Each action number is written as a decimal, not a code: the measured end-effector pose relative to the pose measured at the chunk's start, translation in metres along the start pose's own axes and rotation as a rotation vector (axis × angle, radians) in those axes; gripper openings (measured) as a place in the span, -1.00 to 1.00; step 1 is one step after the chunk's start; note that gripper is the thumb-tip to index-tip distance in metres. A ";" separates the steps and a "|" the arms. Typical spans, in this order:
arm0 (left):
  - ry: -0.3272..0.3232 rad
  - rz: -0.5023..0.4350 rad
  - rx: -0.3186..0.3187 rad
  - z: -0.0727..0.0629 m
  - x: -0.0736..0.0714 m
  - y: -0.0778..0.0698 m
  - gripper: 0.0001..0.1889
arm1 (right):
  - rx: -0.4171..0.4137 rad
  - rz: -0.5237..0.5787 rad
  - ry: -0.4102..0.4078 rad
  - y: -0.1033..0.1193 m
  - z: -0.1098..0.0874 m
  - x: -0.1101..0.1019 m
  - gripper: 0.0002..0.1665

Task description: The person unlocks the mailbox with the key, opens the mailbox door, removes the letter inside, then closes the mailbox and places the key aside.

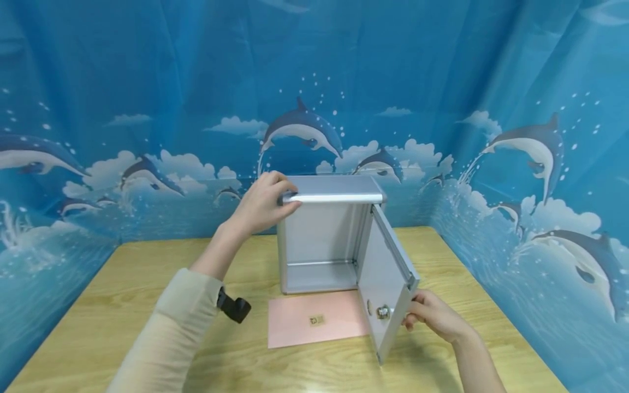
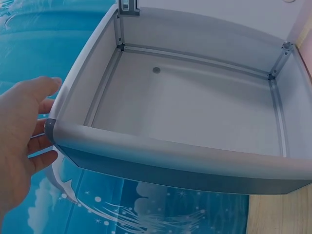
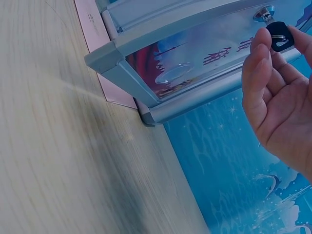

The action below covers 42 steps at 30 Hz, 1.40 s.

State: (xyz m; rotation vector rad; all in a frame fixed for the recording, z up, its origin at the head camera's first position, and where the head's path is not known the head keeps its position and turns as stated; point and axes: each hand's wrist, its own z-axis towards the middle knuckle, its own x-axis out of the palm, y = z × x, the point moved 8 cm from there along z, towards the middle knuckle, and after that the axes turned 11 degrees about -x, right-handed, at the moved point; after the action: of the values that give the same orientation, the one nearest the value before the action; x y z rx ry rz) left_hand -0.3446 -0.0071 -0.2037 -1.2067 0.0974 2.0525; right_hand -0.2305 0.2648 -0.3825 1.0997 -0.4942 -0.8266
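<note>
A silver-grey metal box (image 1: 334, 188) stands on the table with its hinged door (image 1: 385, 273) swung out to the right. Its inside shows pale bare walls and a floor. My left hand (image 1: 265, 202) grips the upper left corner, thumb at the front edge and fingers over the top; the left wrist view shows this hand (image 2: 24, 131) at the box corner. On the door's printed outer face, my right hand (image 3: 280, 92) pinches a black-headed key (image 3: 280, 36) that sits in the lock (image 3: 264, 13). The lock's inner end (image 1: 383, 311) shows on the door's inside.
A pink envelope (image 1: 314, 322) with a small printed patch lies on the wooden table (image 1: 236, 355) before the box, partly behind the door. Blue dolphin-print curtains (image 1: 196, 82) hang behind and beside the table. A black strap with a camera (image 1: 236, 308) is on my left wrist.
</note>
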 end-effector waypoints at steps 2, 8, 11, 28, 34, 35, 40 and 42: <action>0.026 0.002 -0.004 0.003 0.002 0.000 -0.75 | 0.007 -0.005 -0.003 -0.001 0.001 0.001 -0.57; 0.125 0.003 -0.042 0.010 0.003 0.002 -0.78 | 0.015 0.005 0.017 -0.004 0.007 0.008 -0.62; 0.176 0.014 -0.048 0.012 0.003 0.001 -0.78 | 0.005 0.002 0.049 -0.005 0.011 0.013 -0.63; 0.125 0.059 0.036 0.009 -0.002 -0.005 -0.84 | 0.030 -0.107 0.092 -0.013 0.039 0.040 -0.73; 0.102 0.056 0.037 0.007 -0.002 -0.004 -0.85 | 0.100 -0.179 0.074 -0.018 0.050 0.047 -0.71; 0.100 0.057 0.036 0.007 -0.002 -0.004 -0.85 | 0.108 -0.193 0.075 -0.019 0.052 0.049 -0.70; 0.090 0.050 0.040 0.007 -0.002 -0.003 -0.86 | 0.137 -0.271 0.069 -0.021 0.065 0.056 -0.68; 0.089 0.041 0.045 0.007 -0.002 -0.004 -0.86 | 0.149 -0.303 0.056 -0.022 0.070 0.058 -0.68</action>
State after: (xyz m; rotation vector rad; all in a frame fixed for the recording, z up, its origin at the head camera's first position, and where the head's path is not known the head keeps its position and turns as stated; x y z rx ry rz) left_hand -0.3469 -0.0030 -0.1969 -1.2779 0.2110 2.0210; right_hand -0.2528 0.1740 -0.3778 1.3526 -0.3502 -1.0319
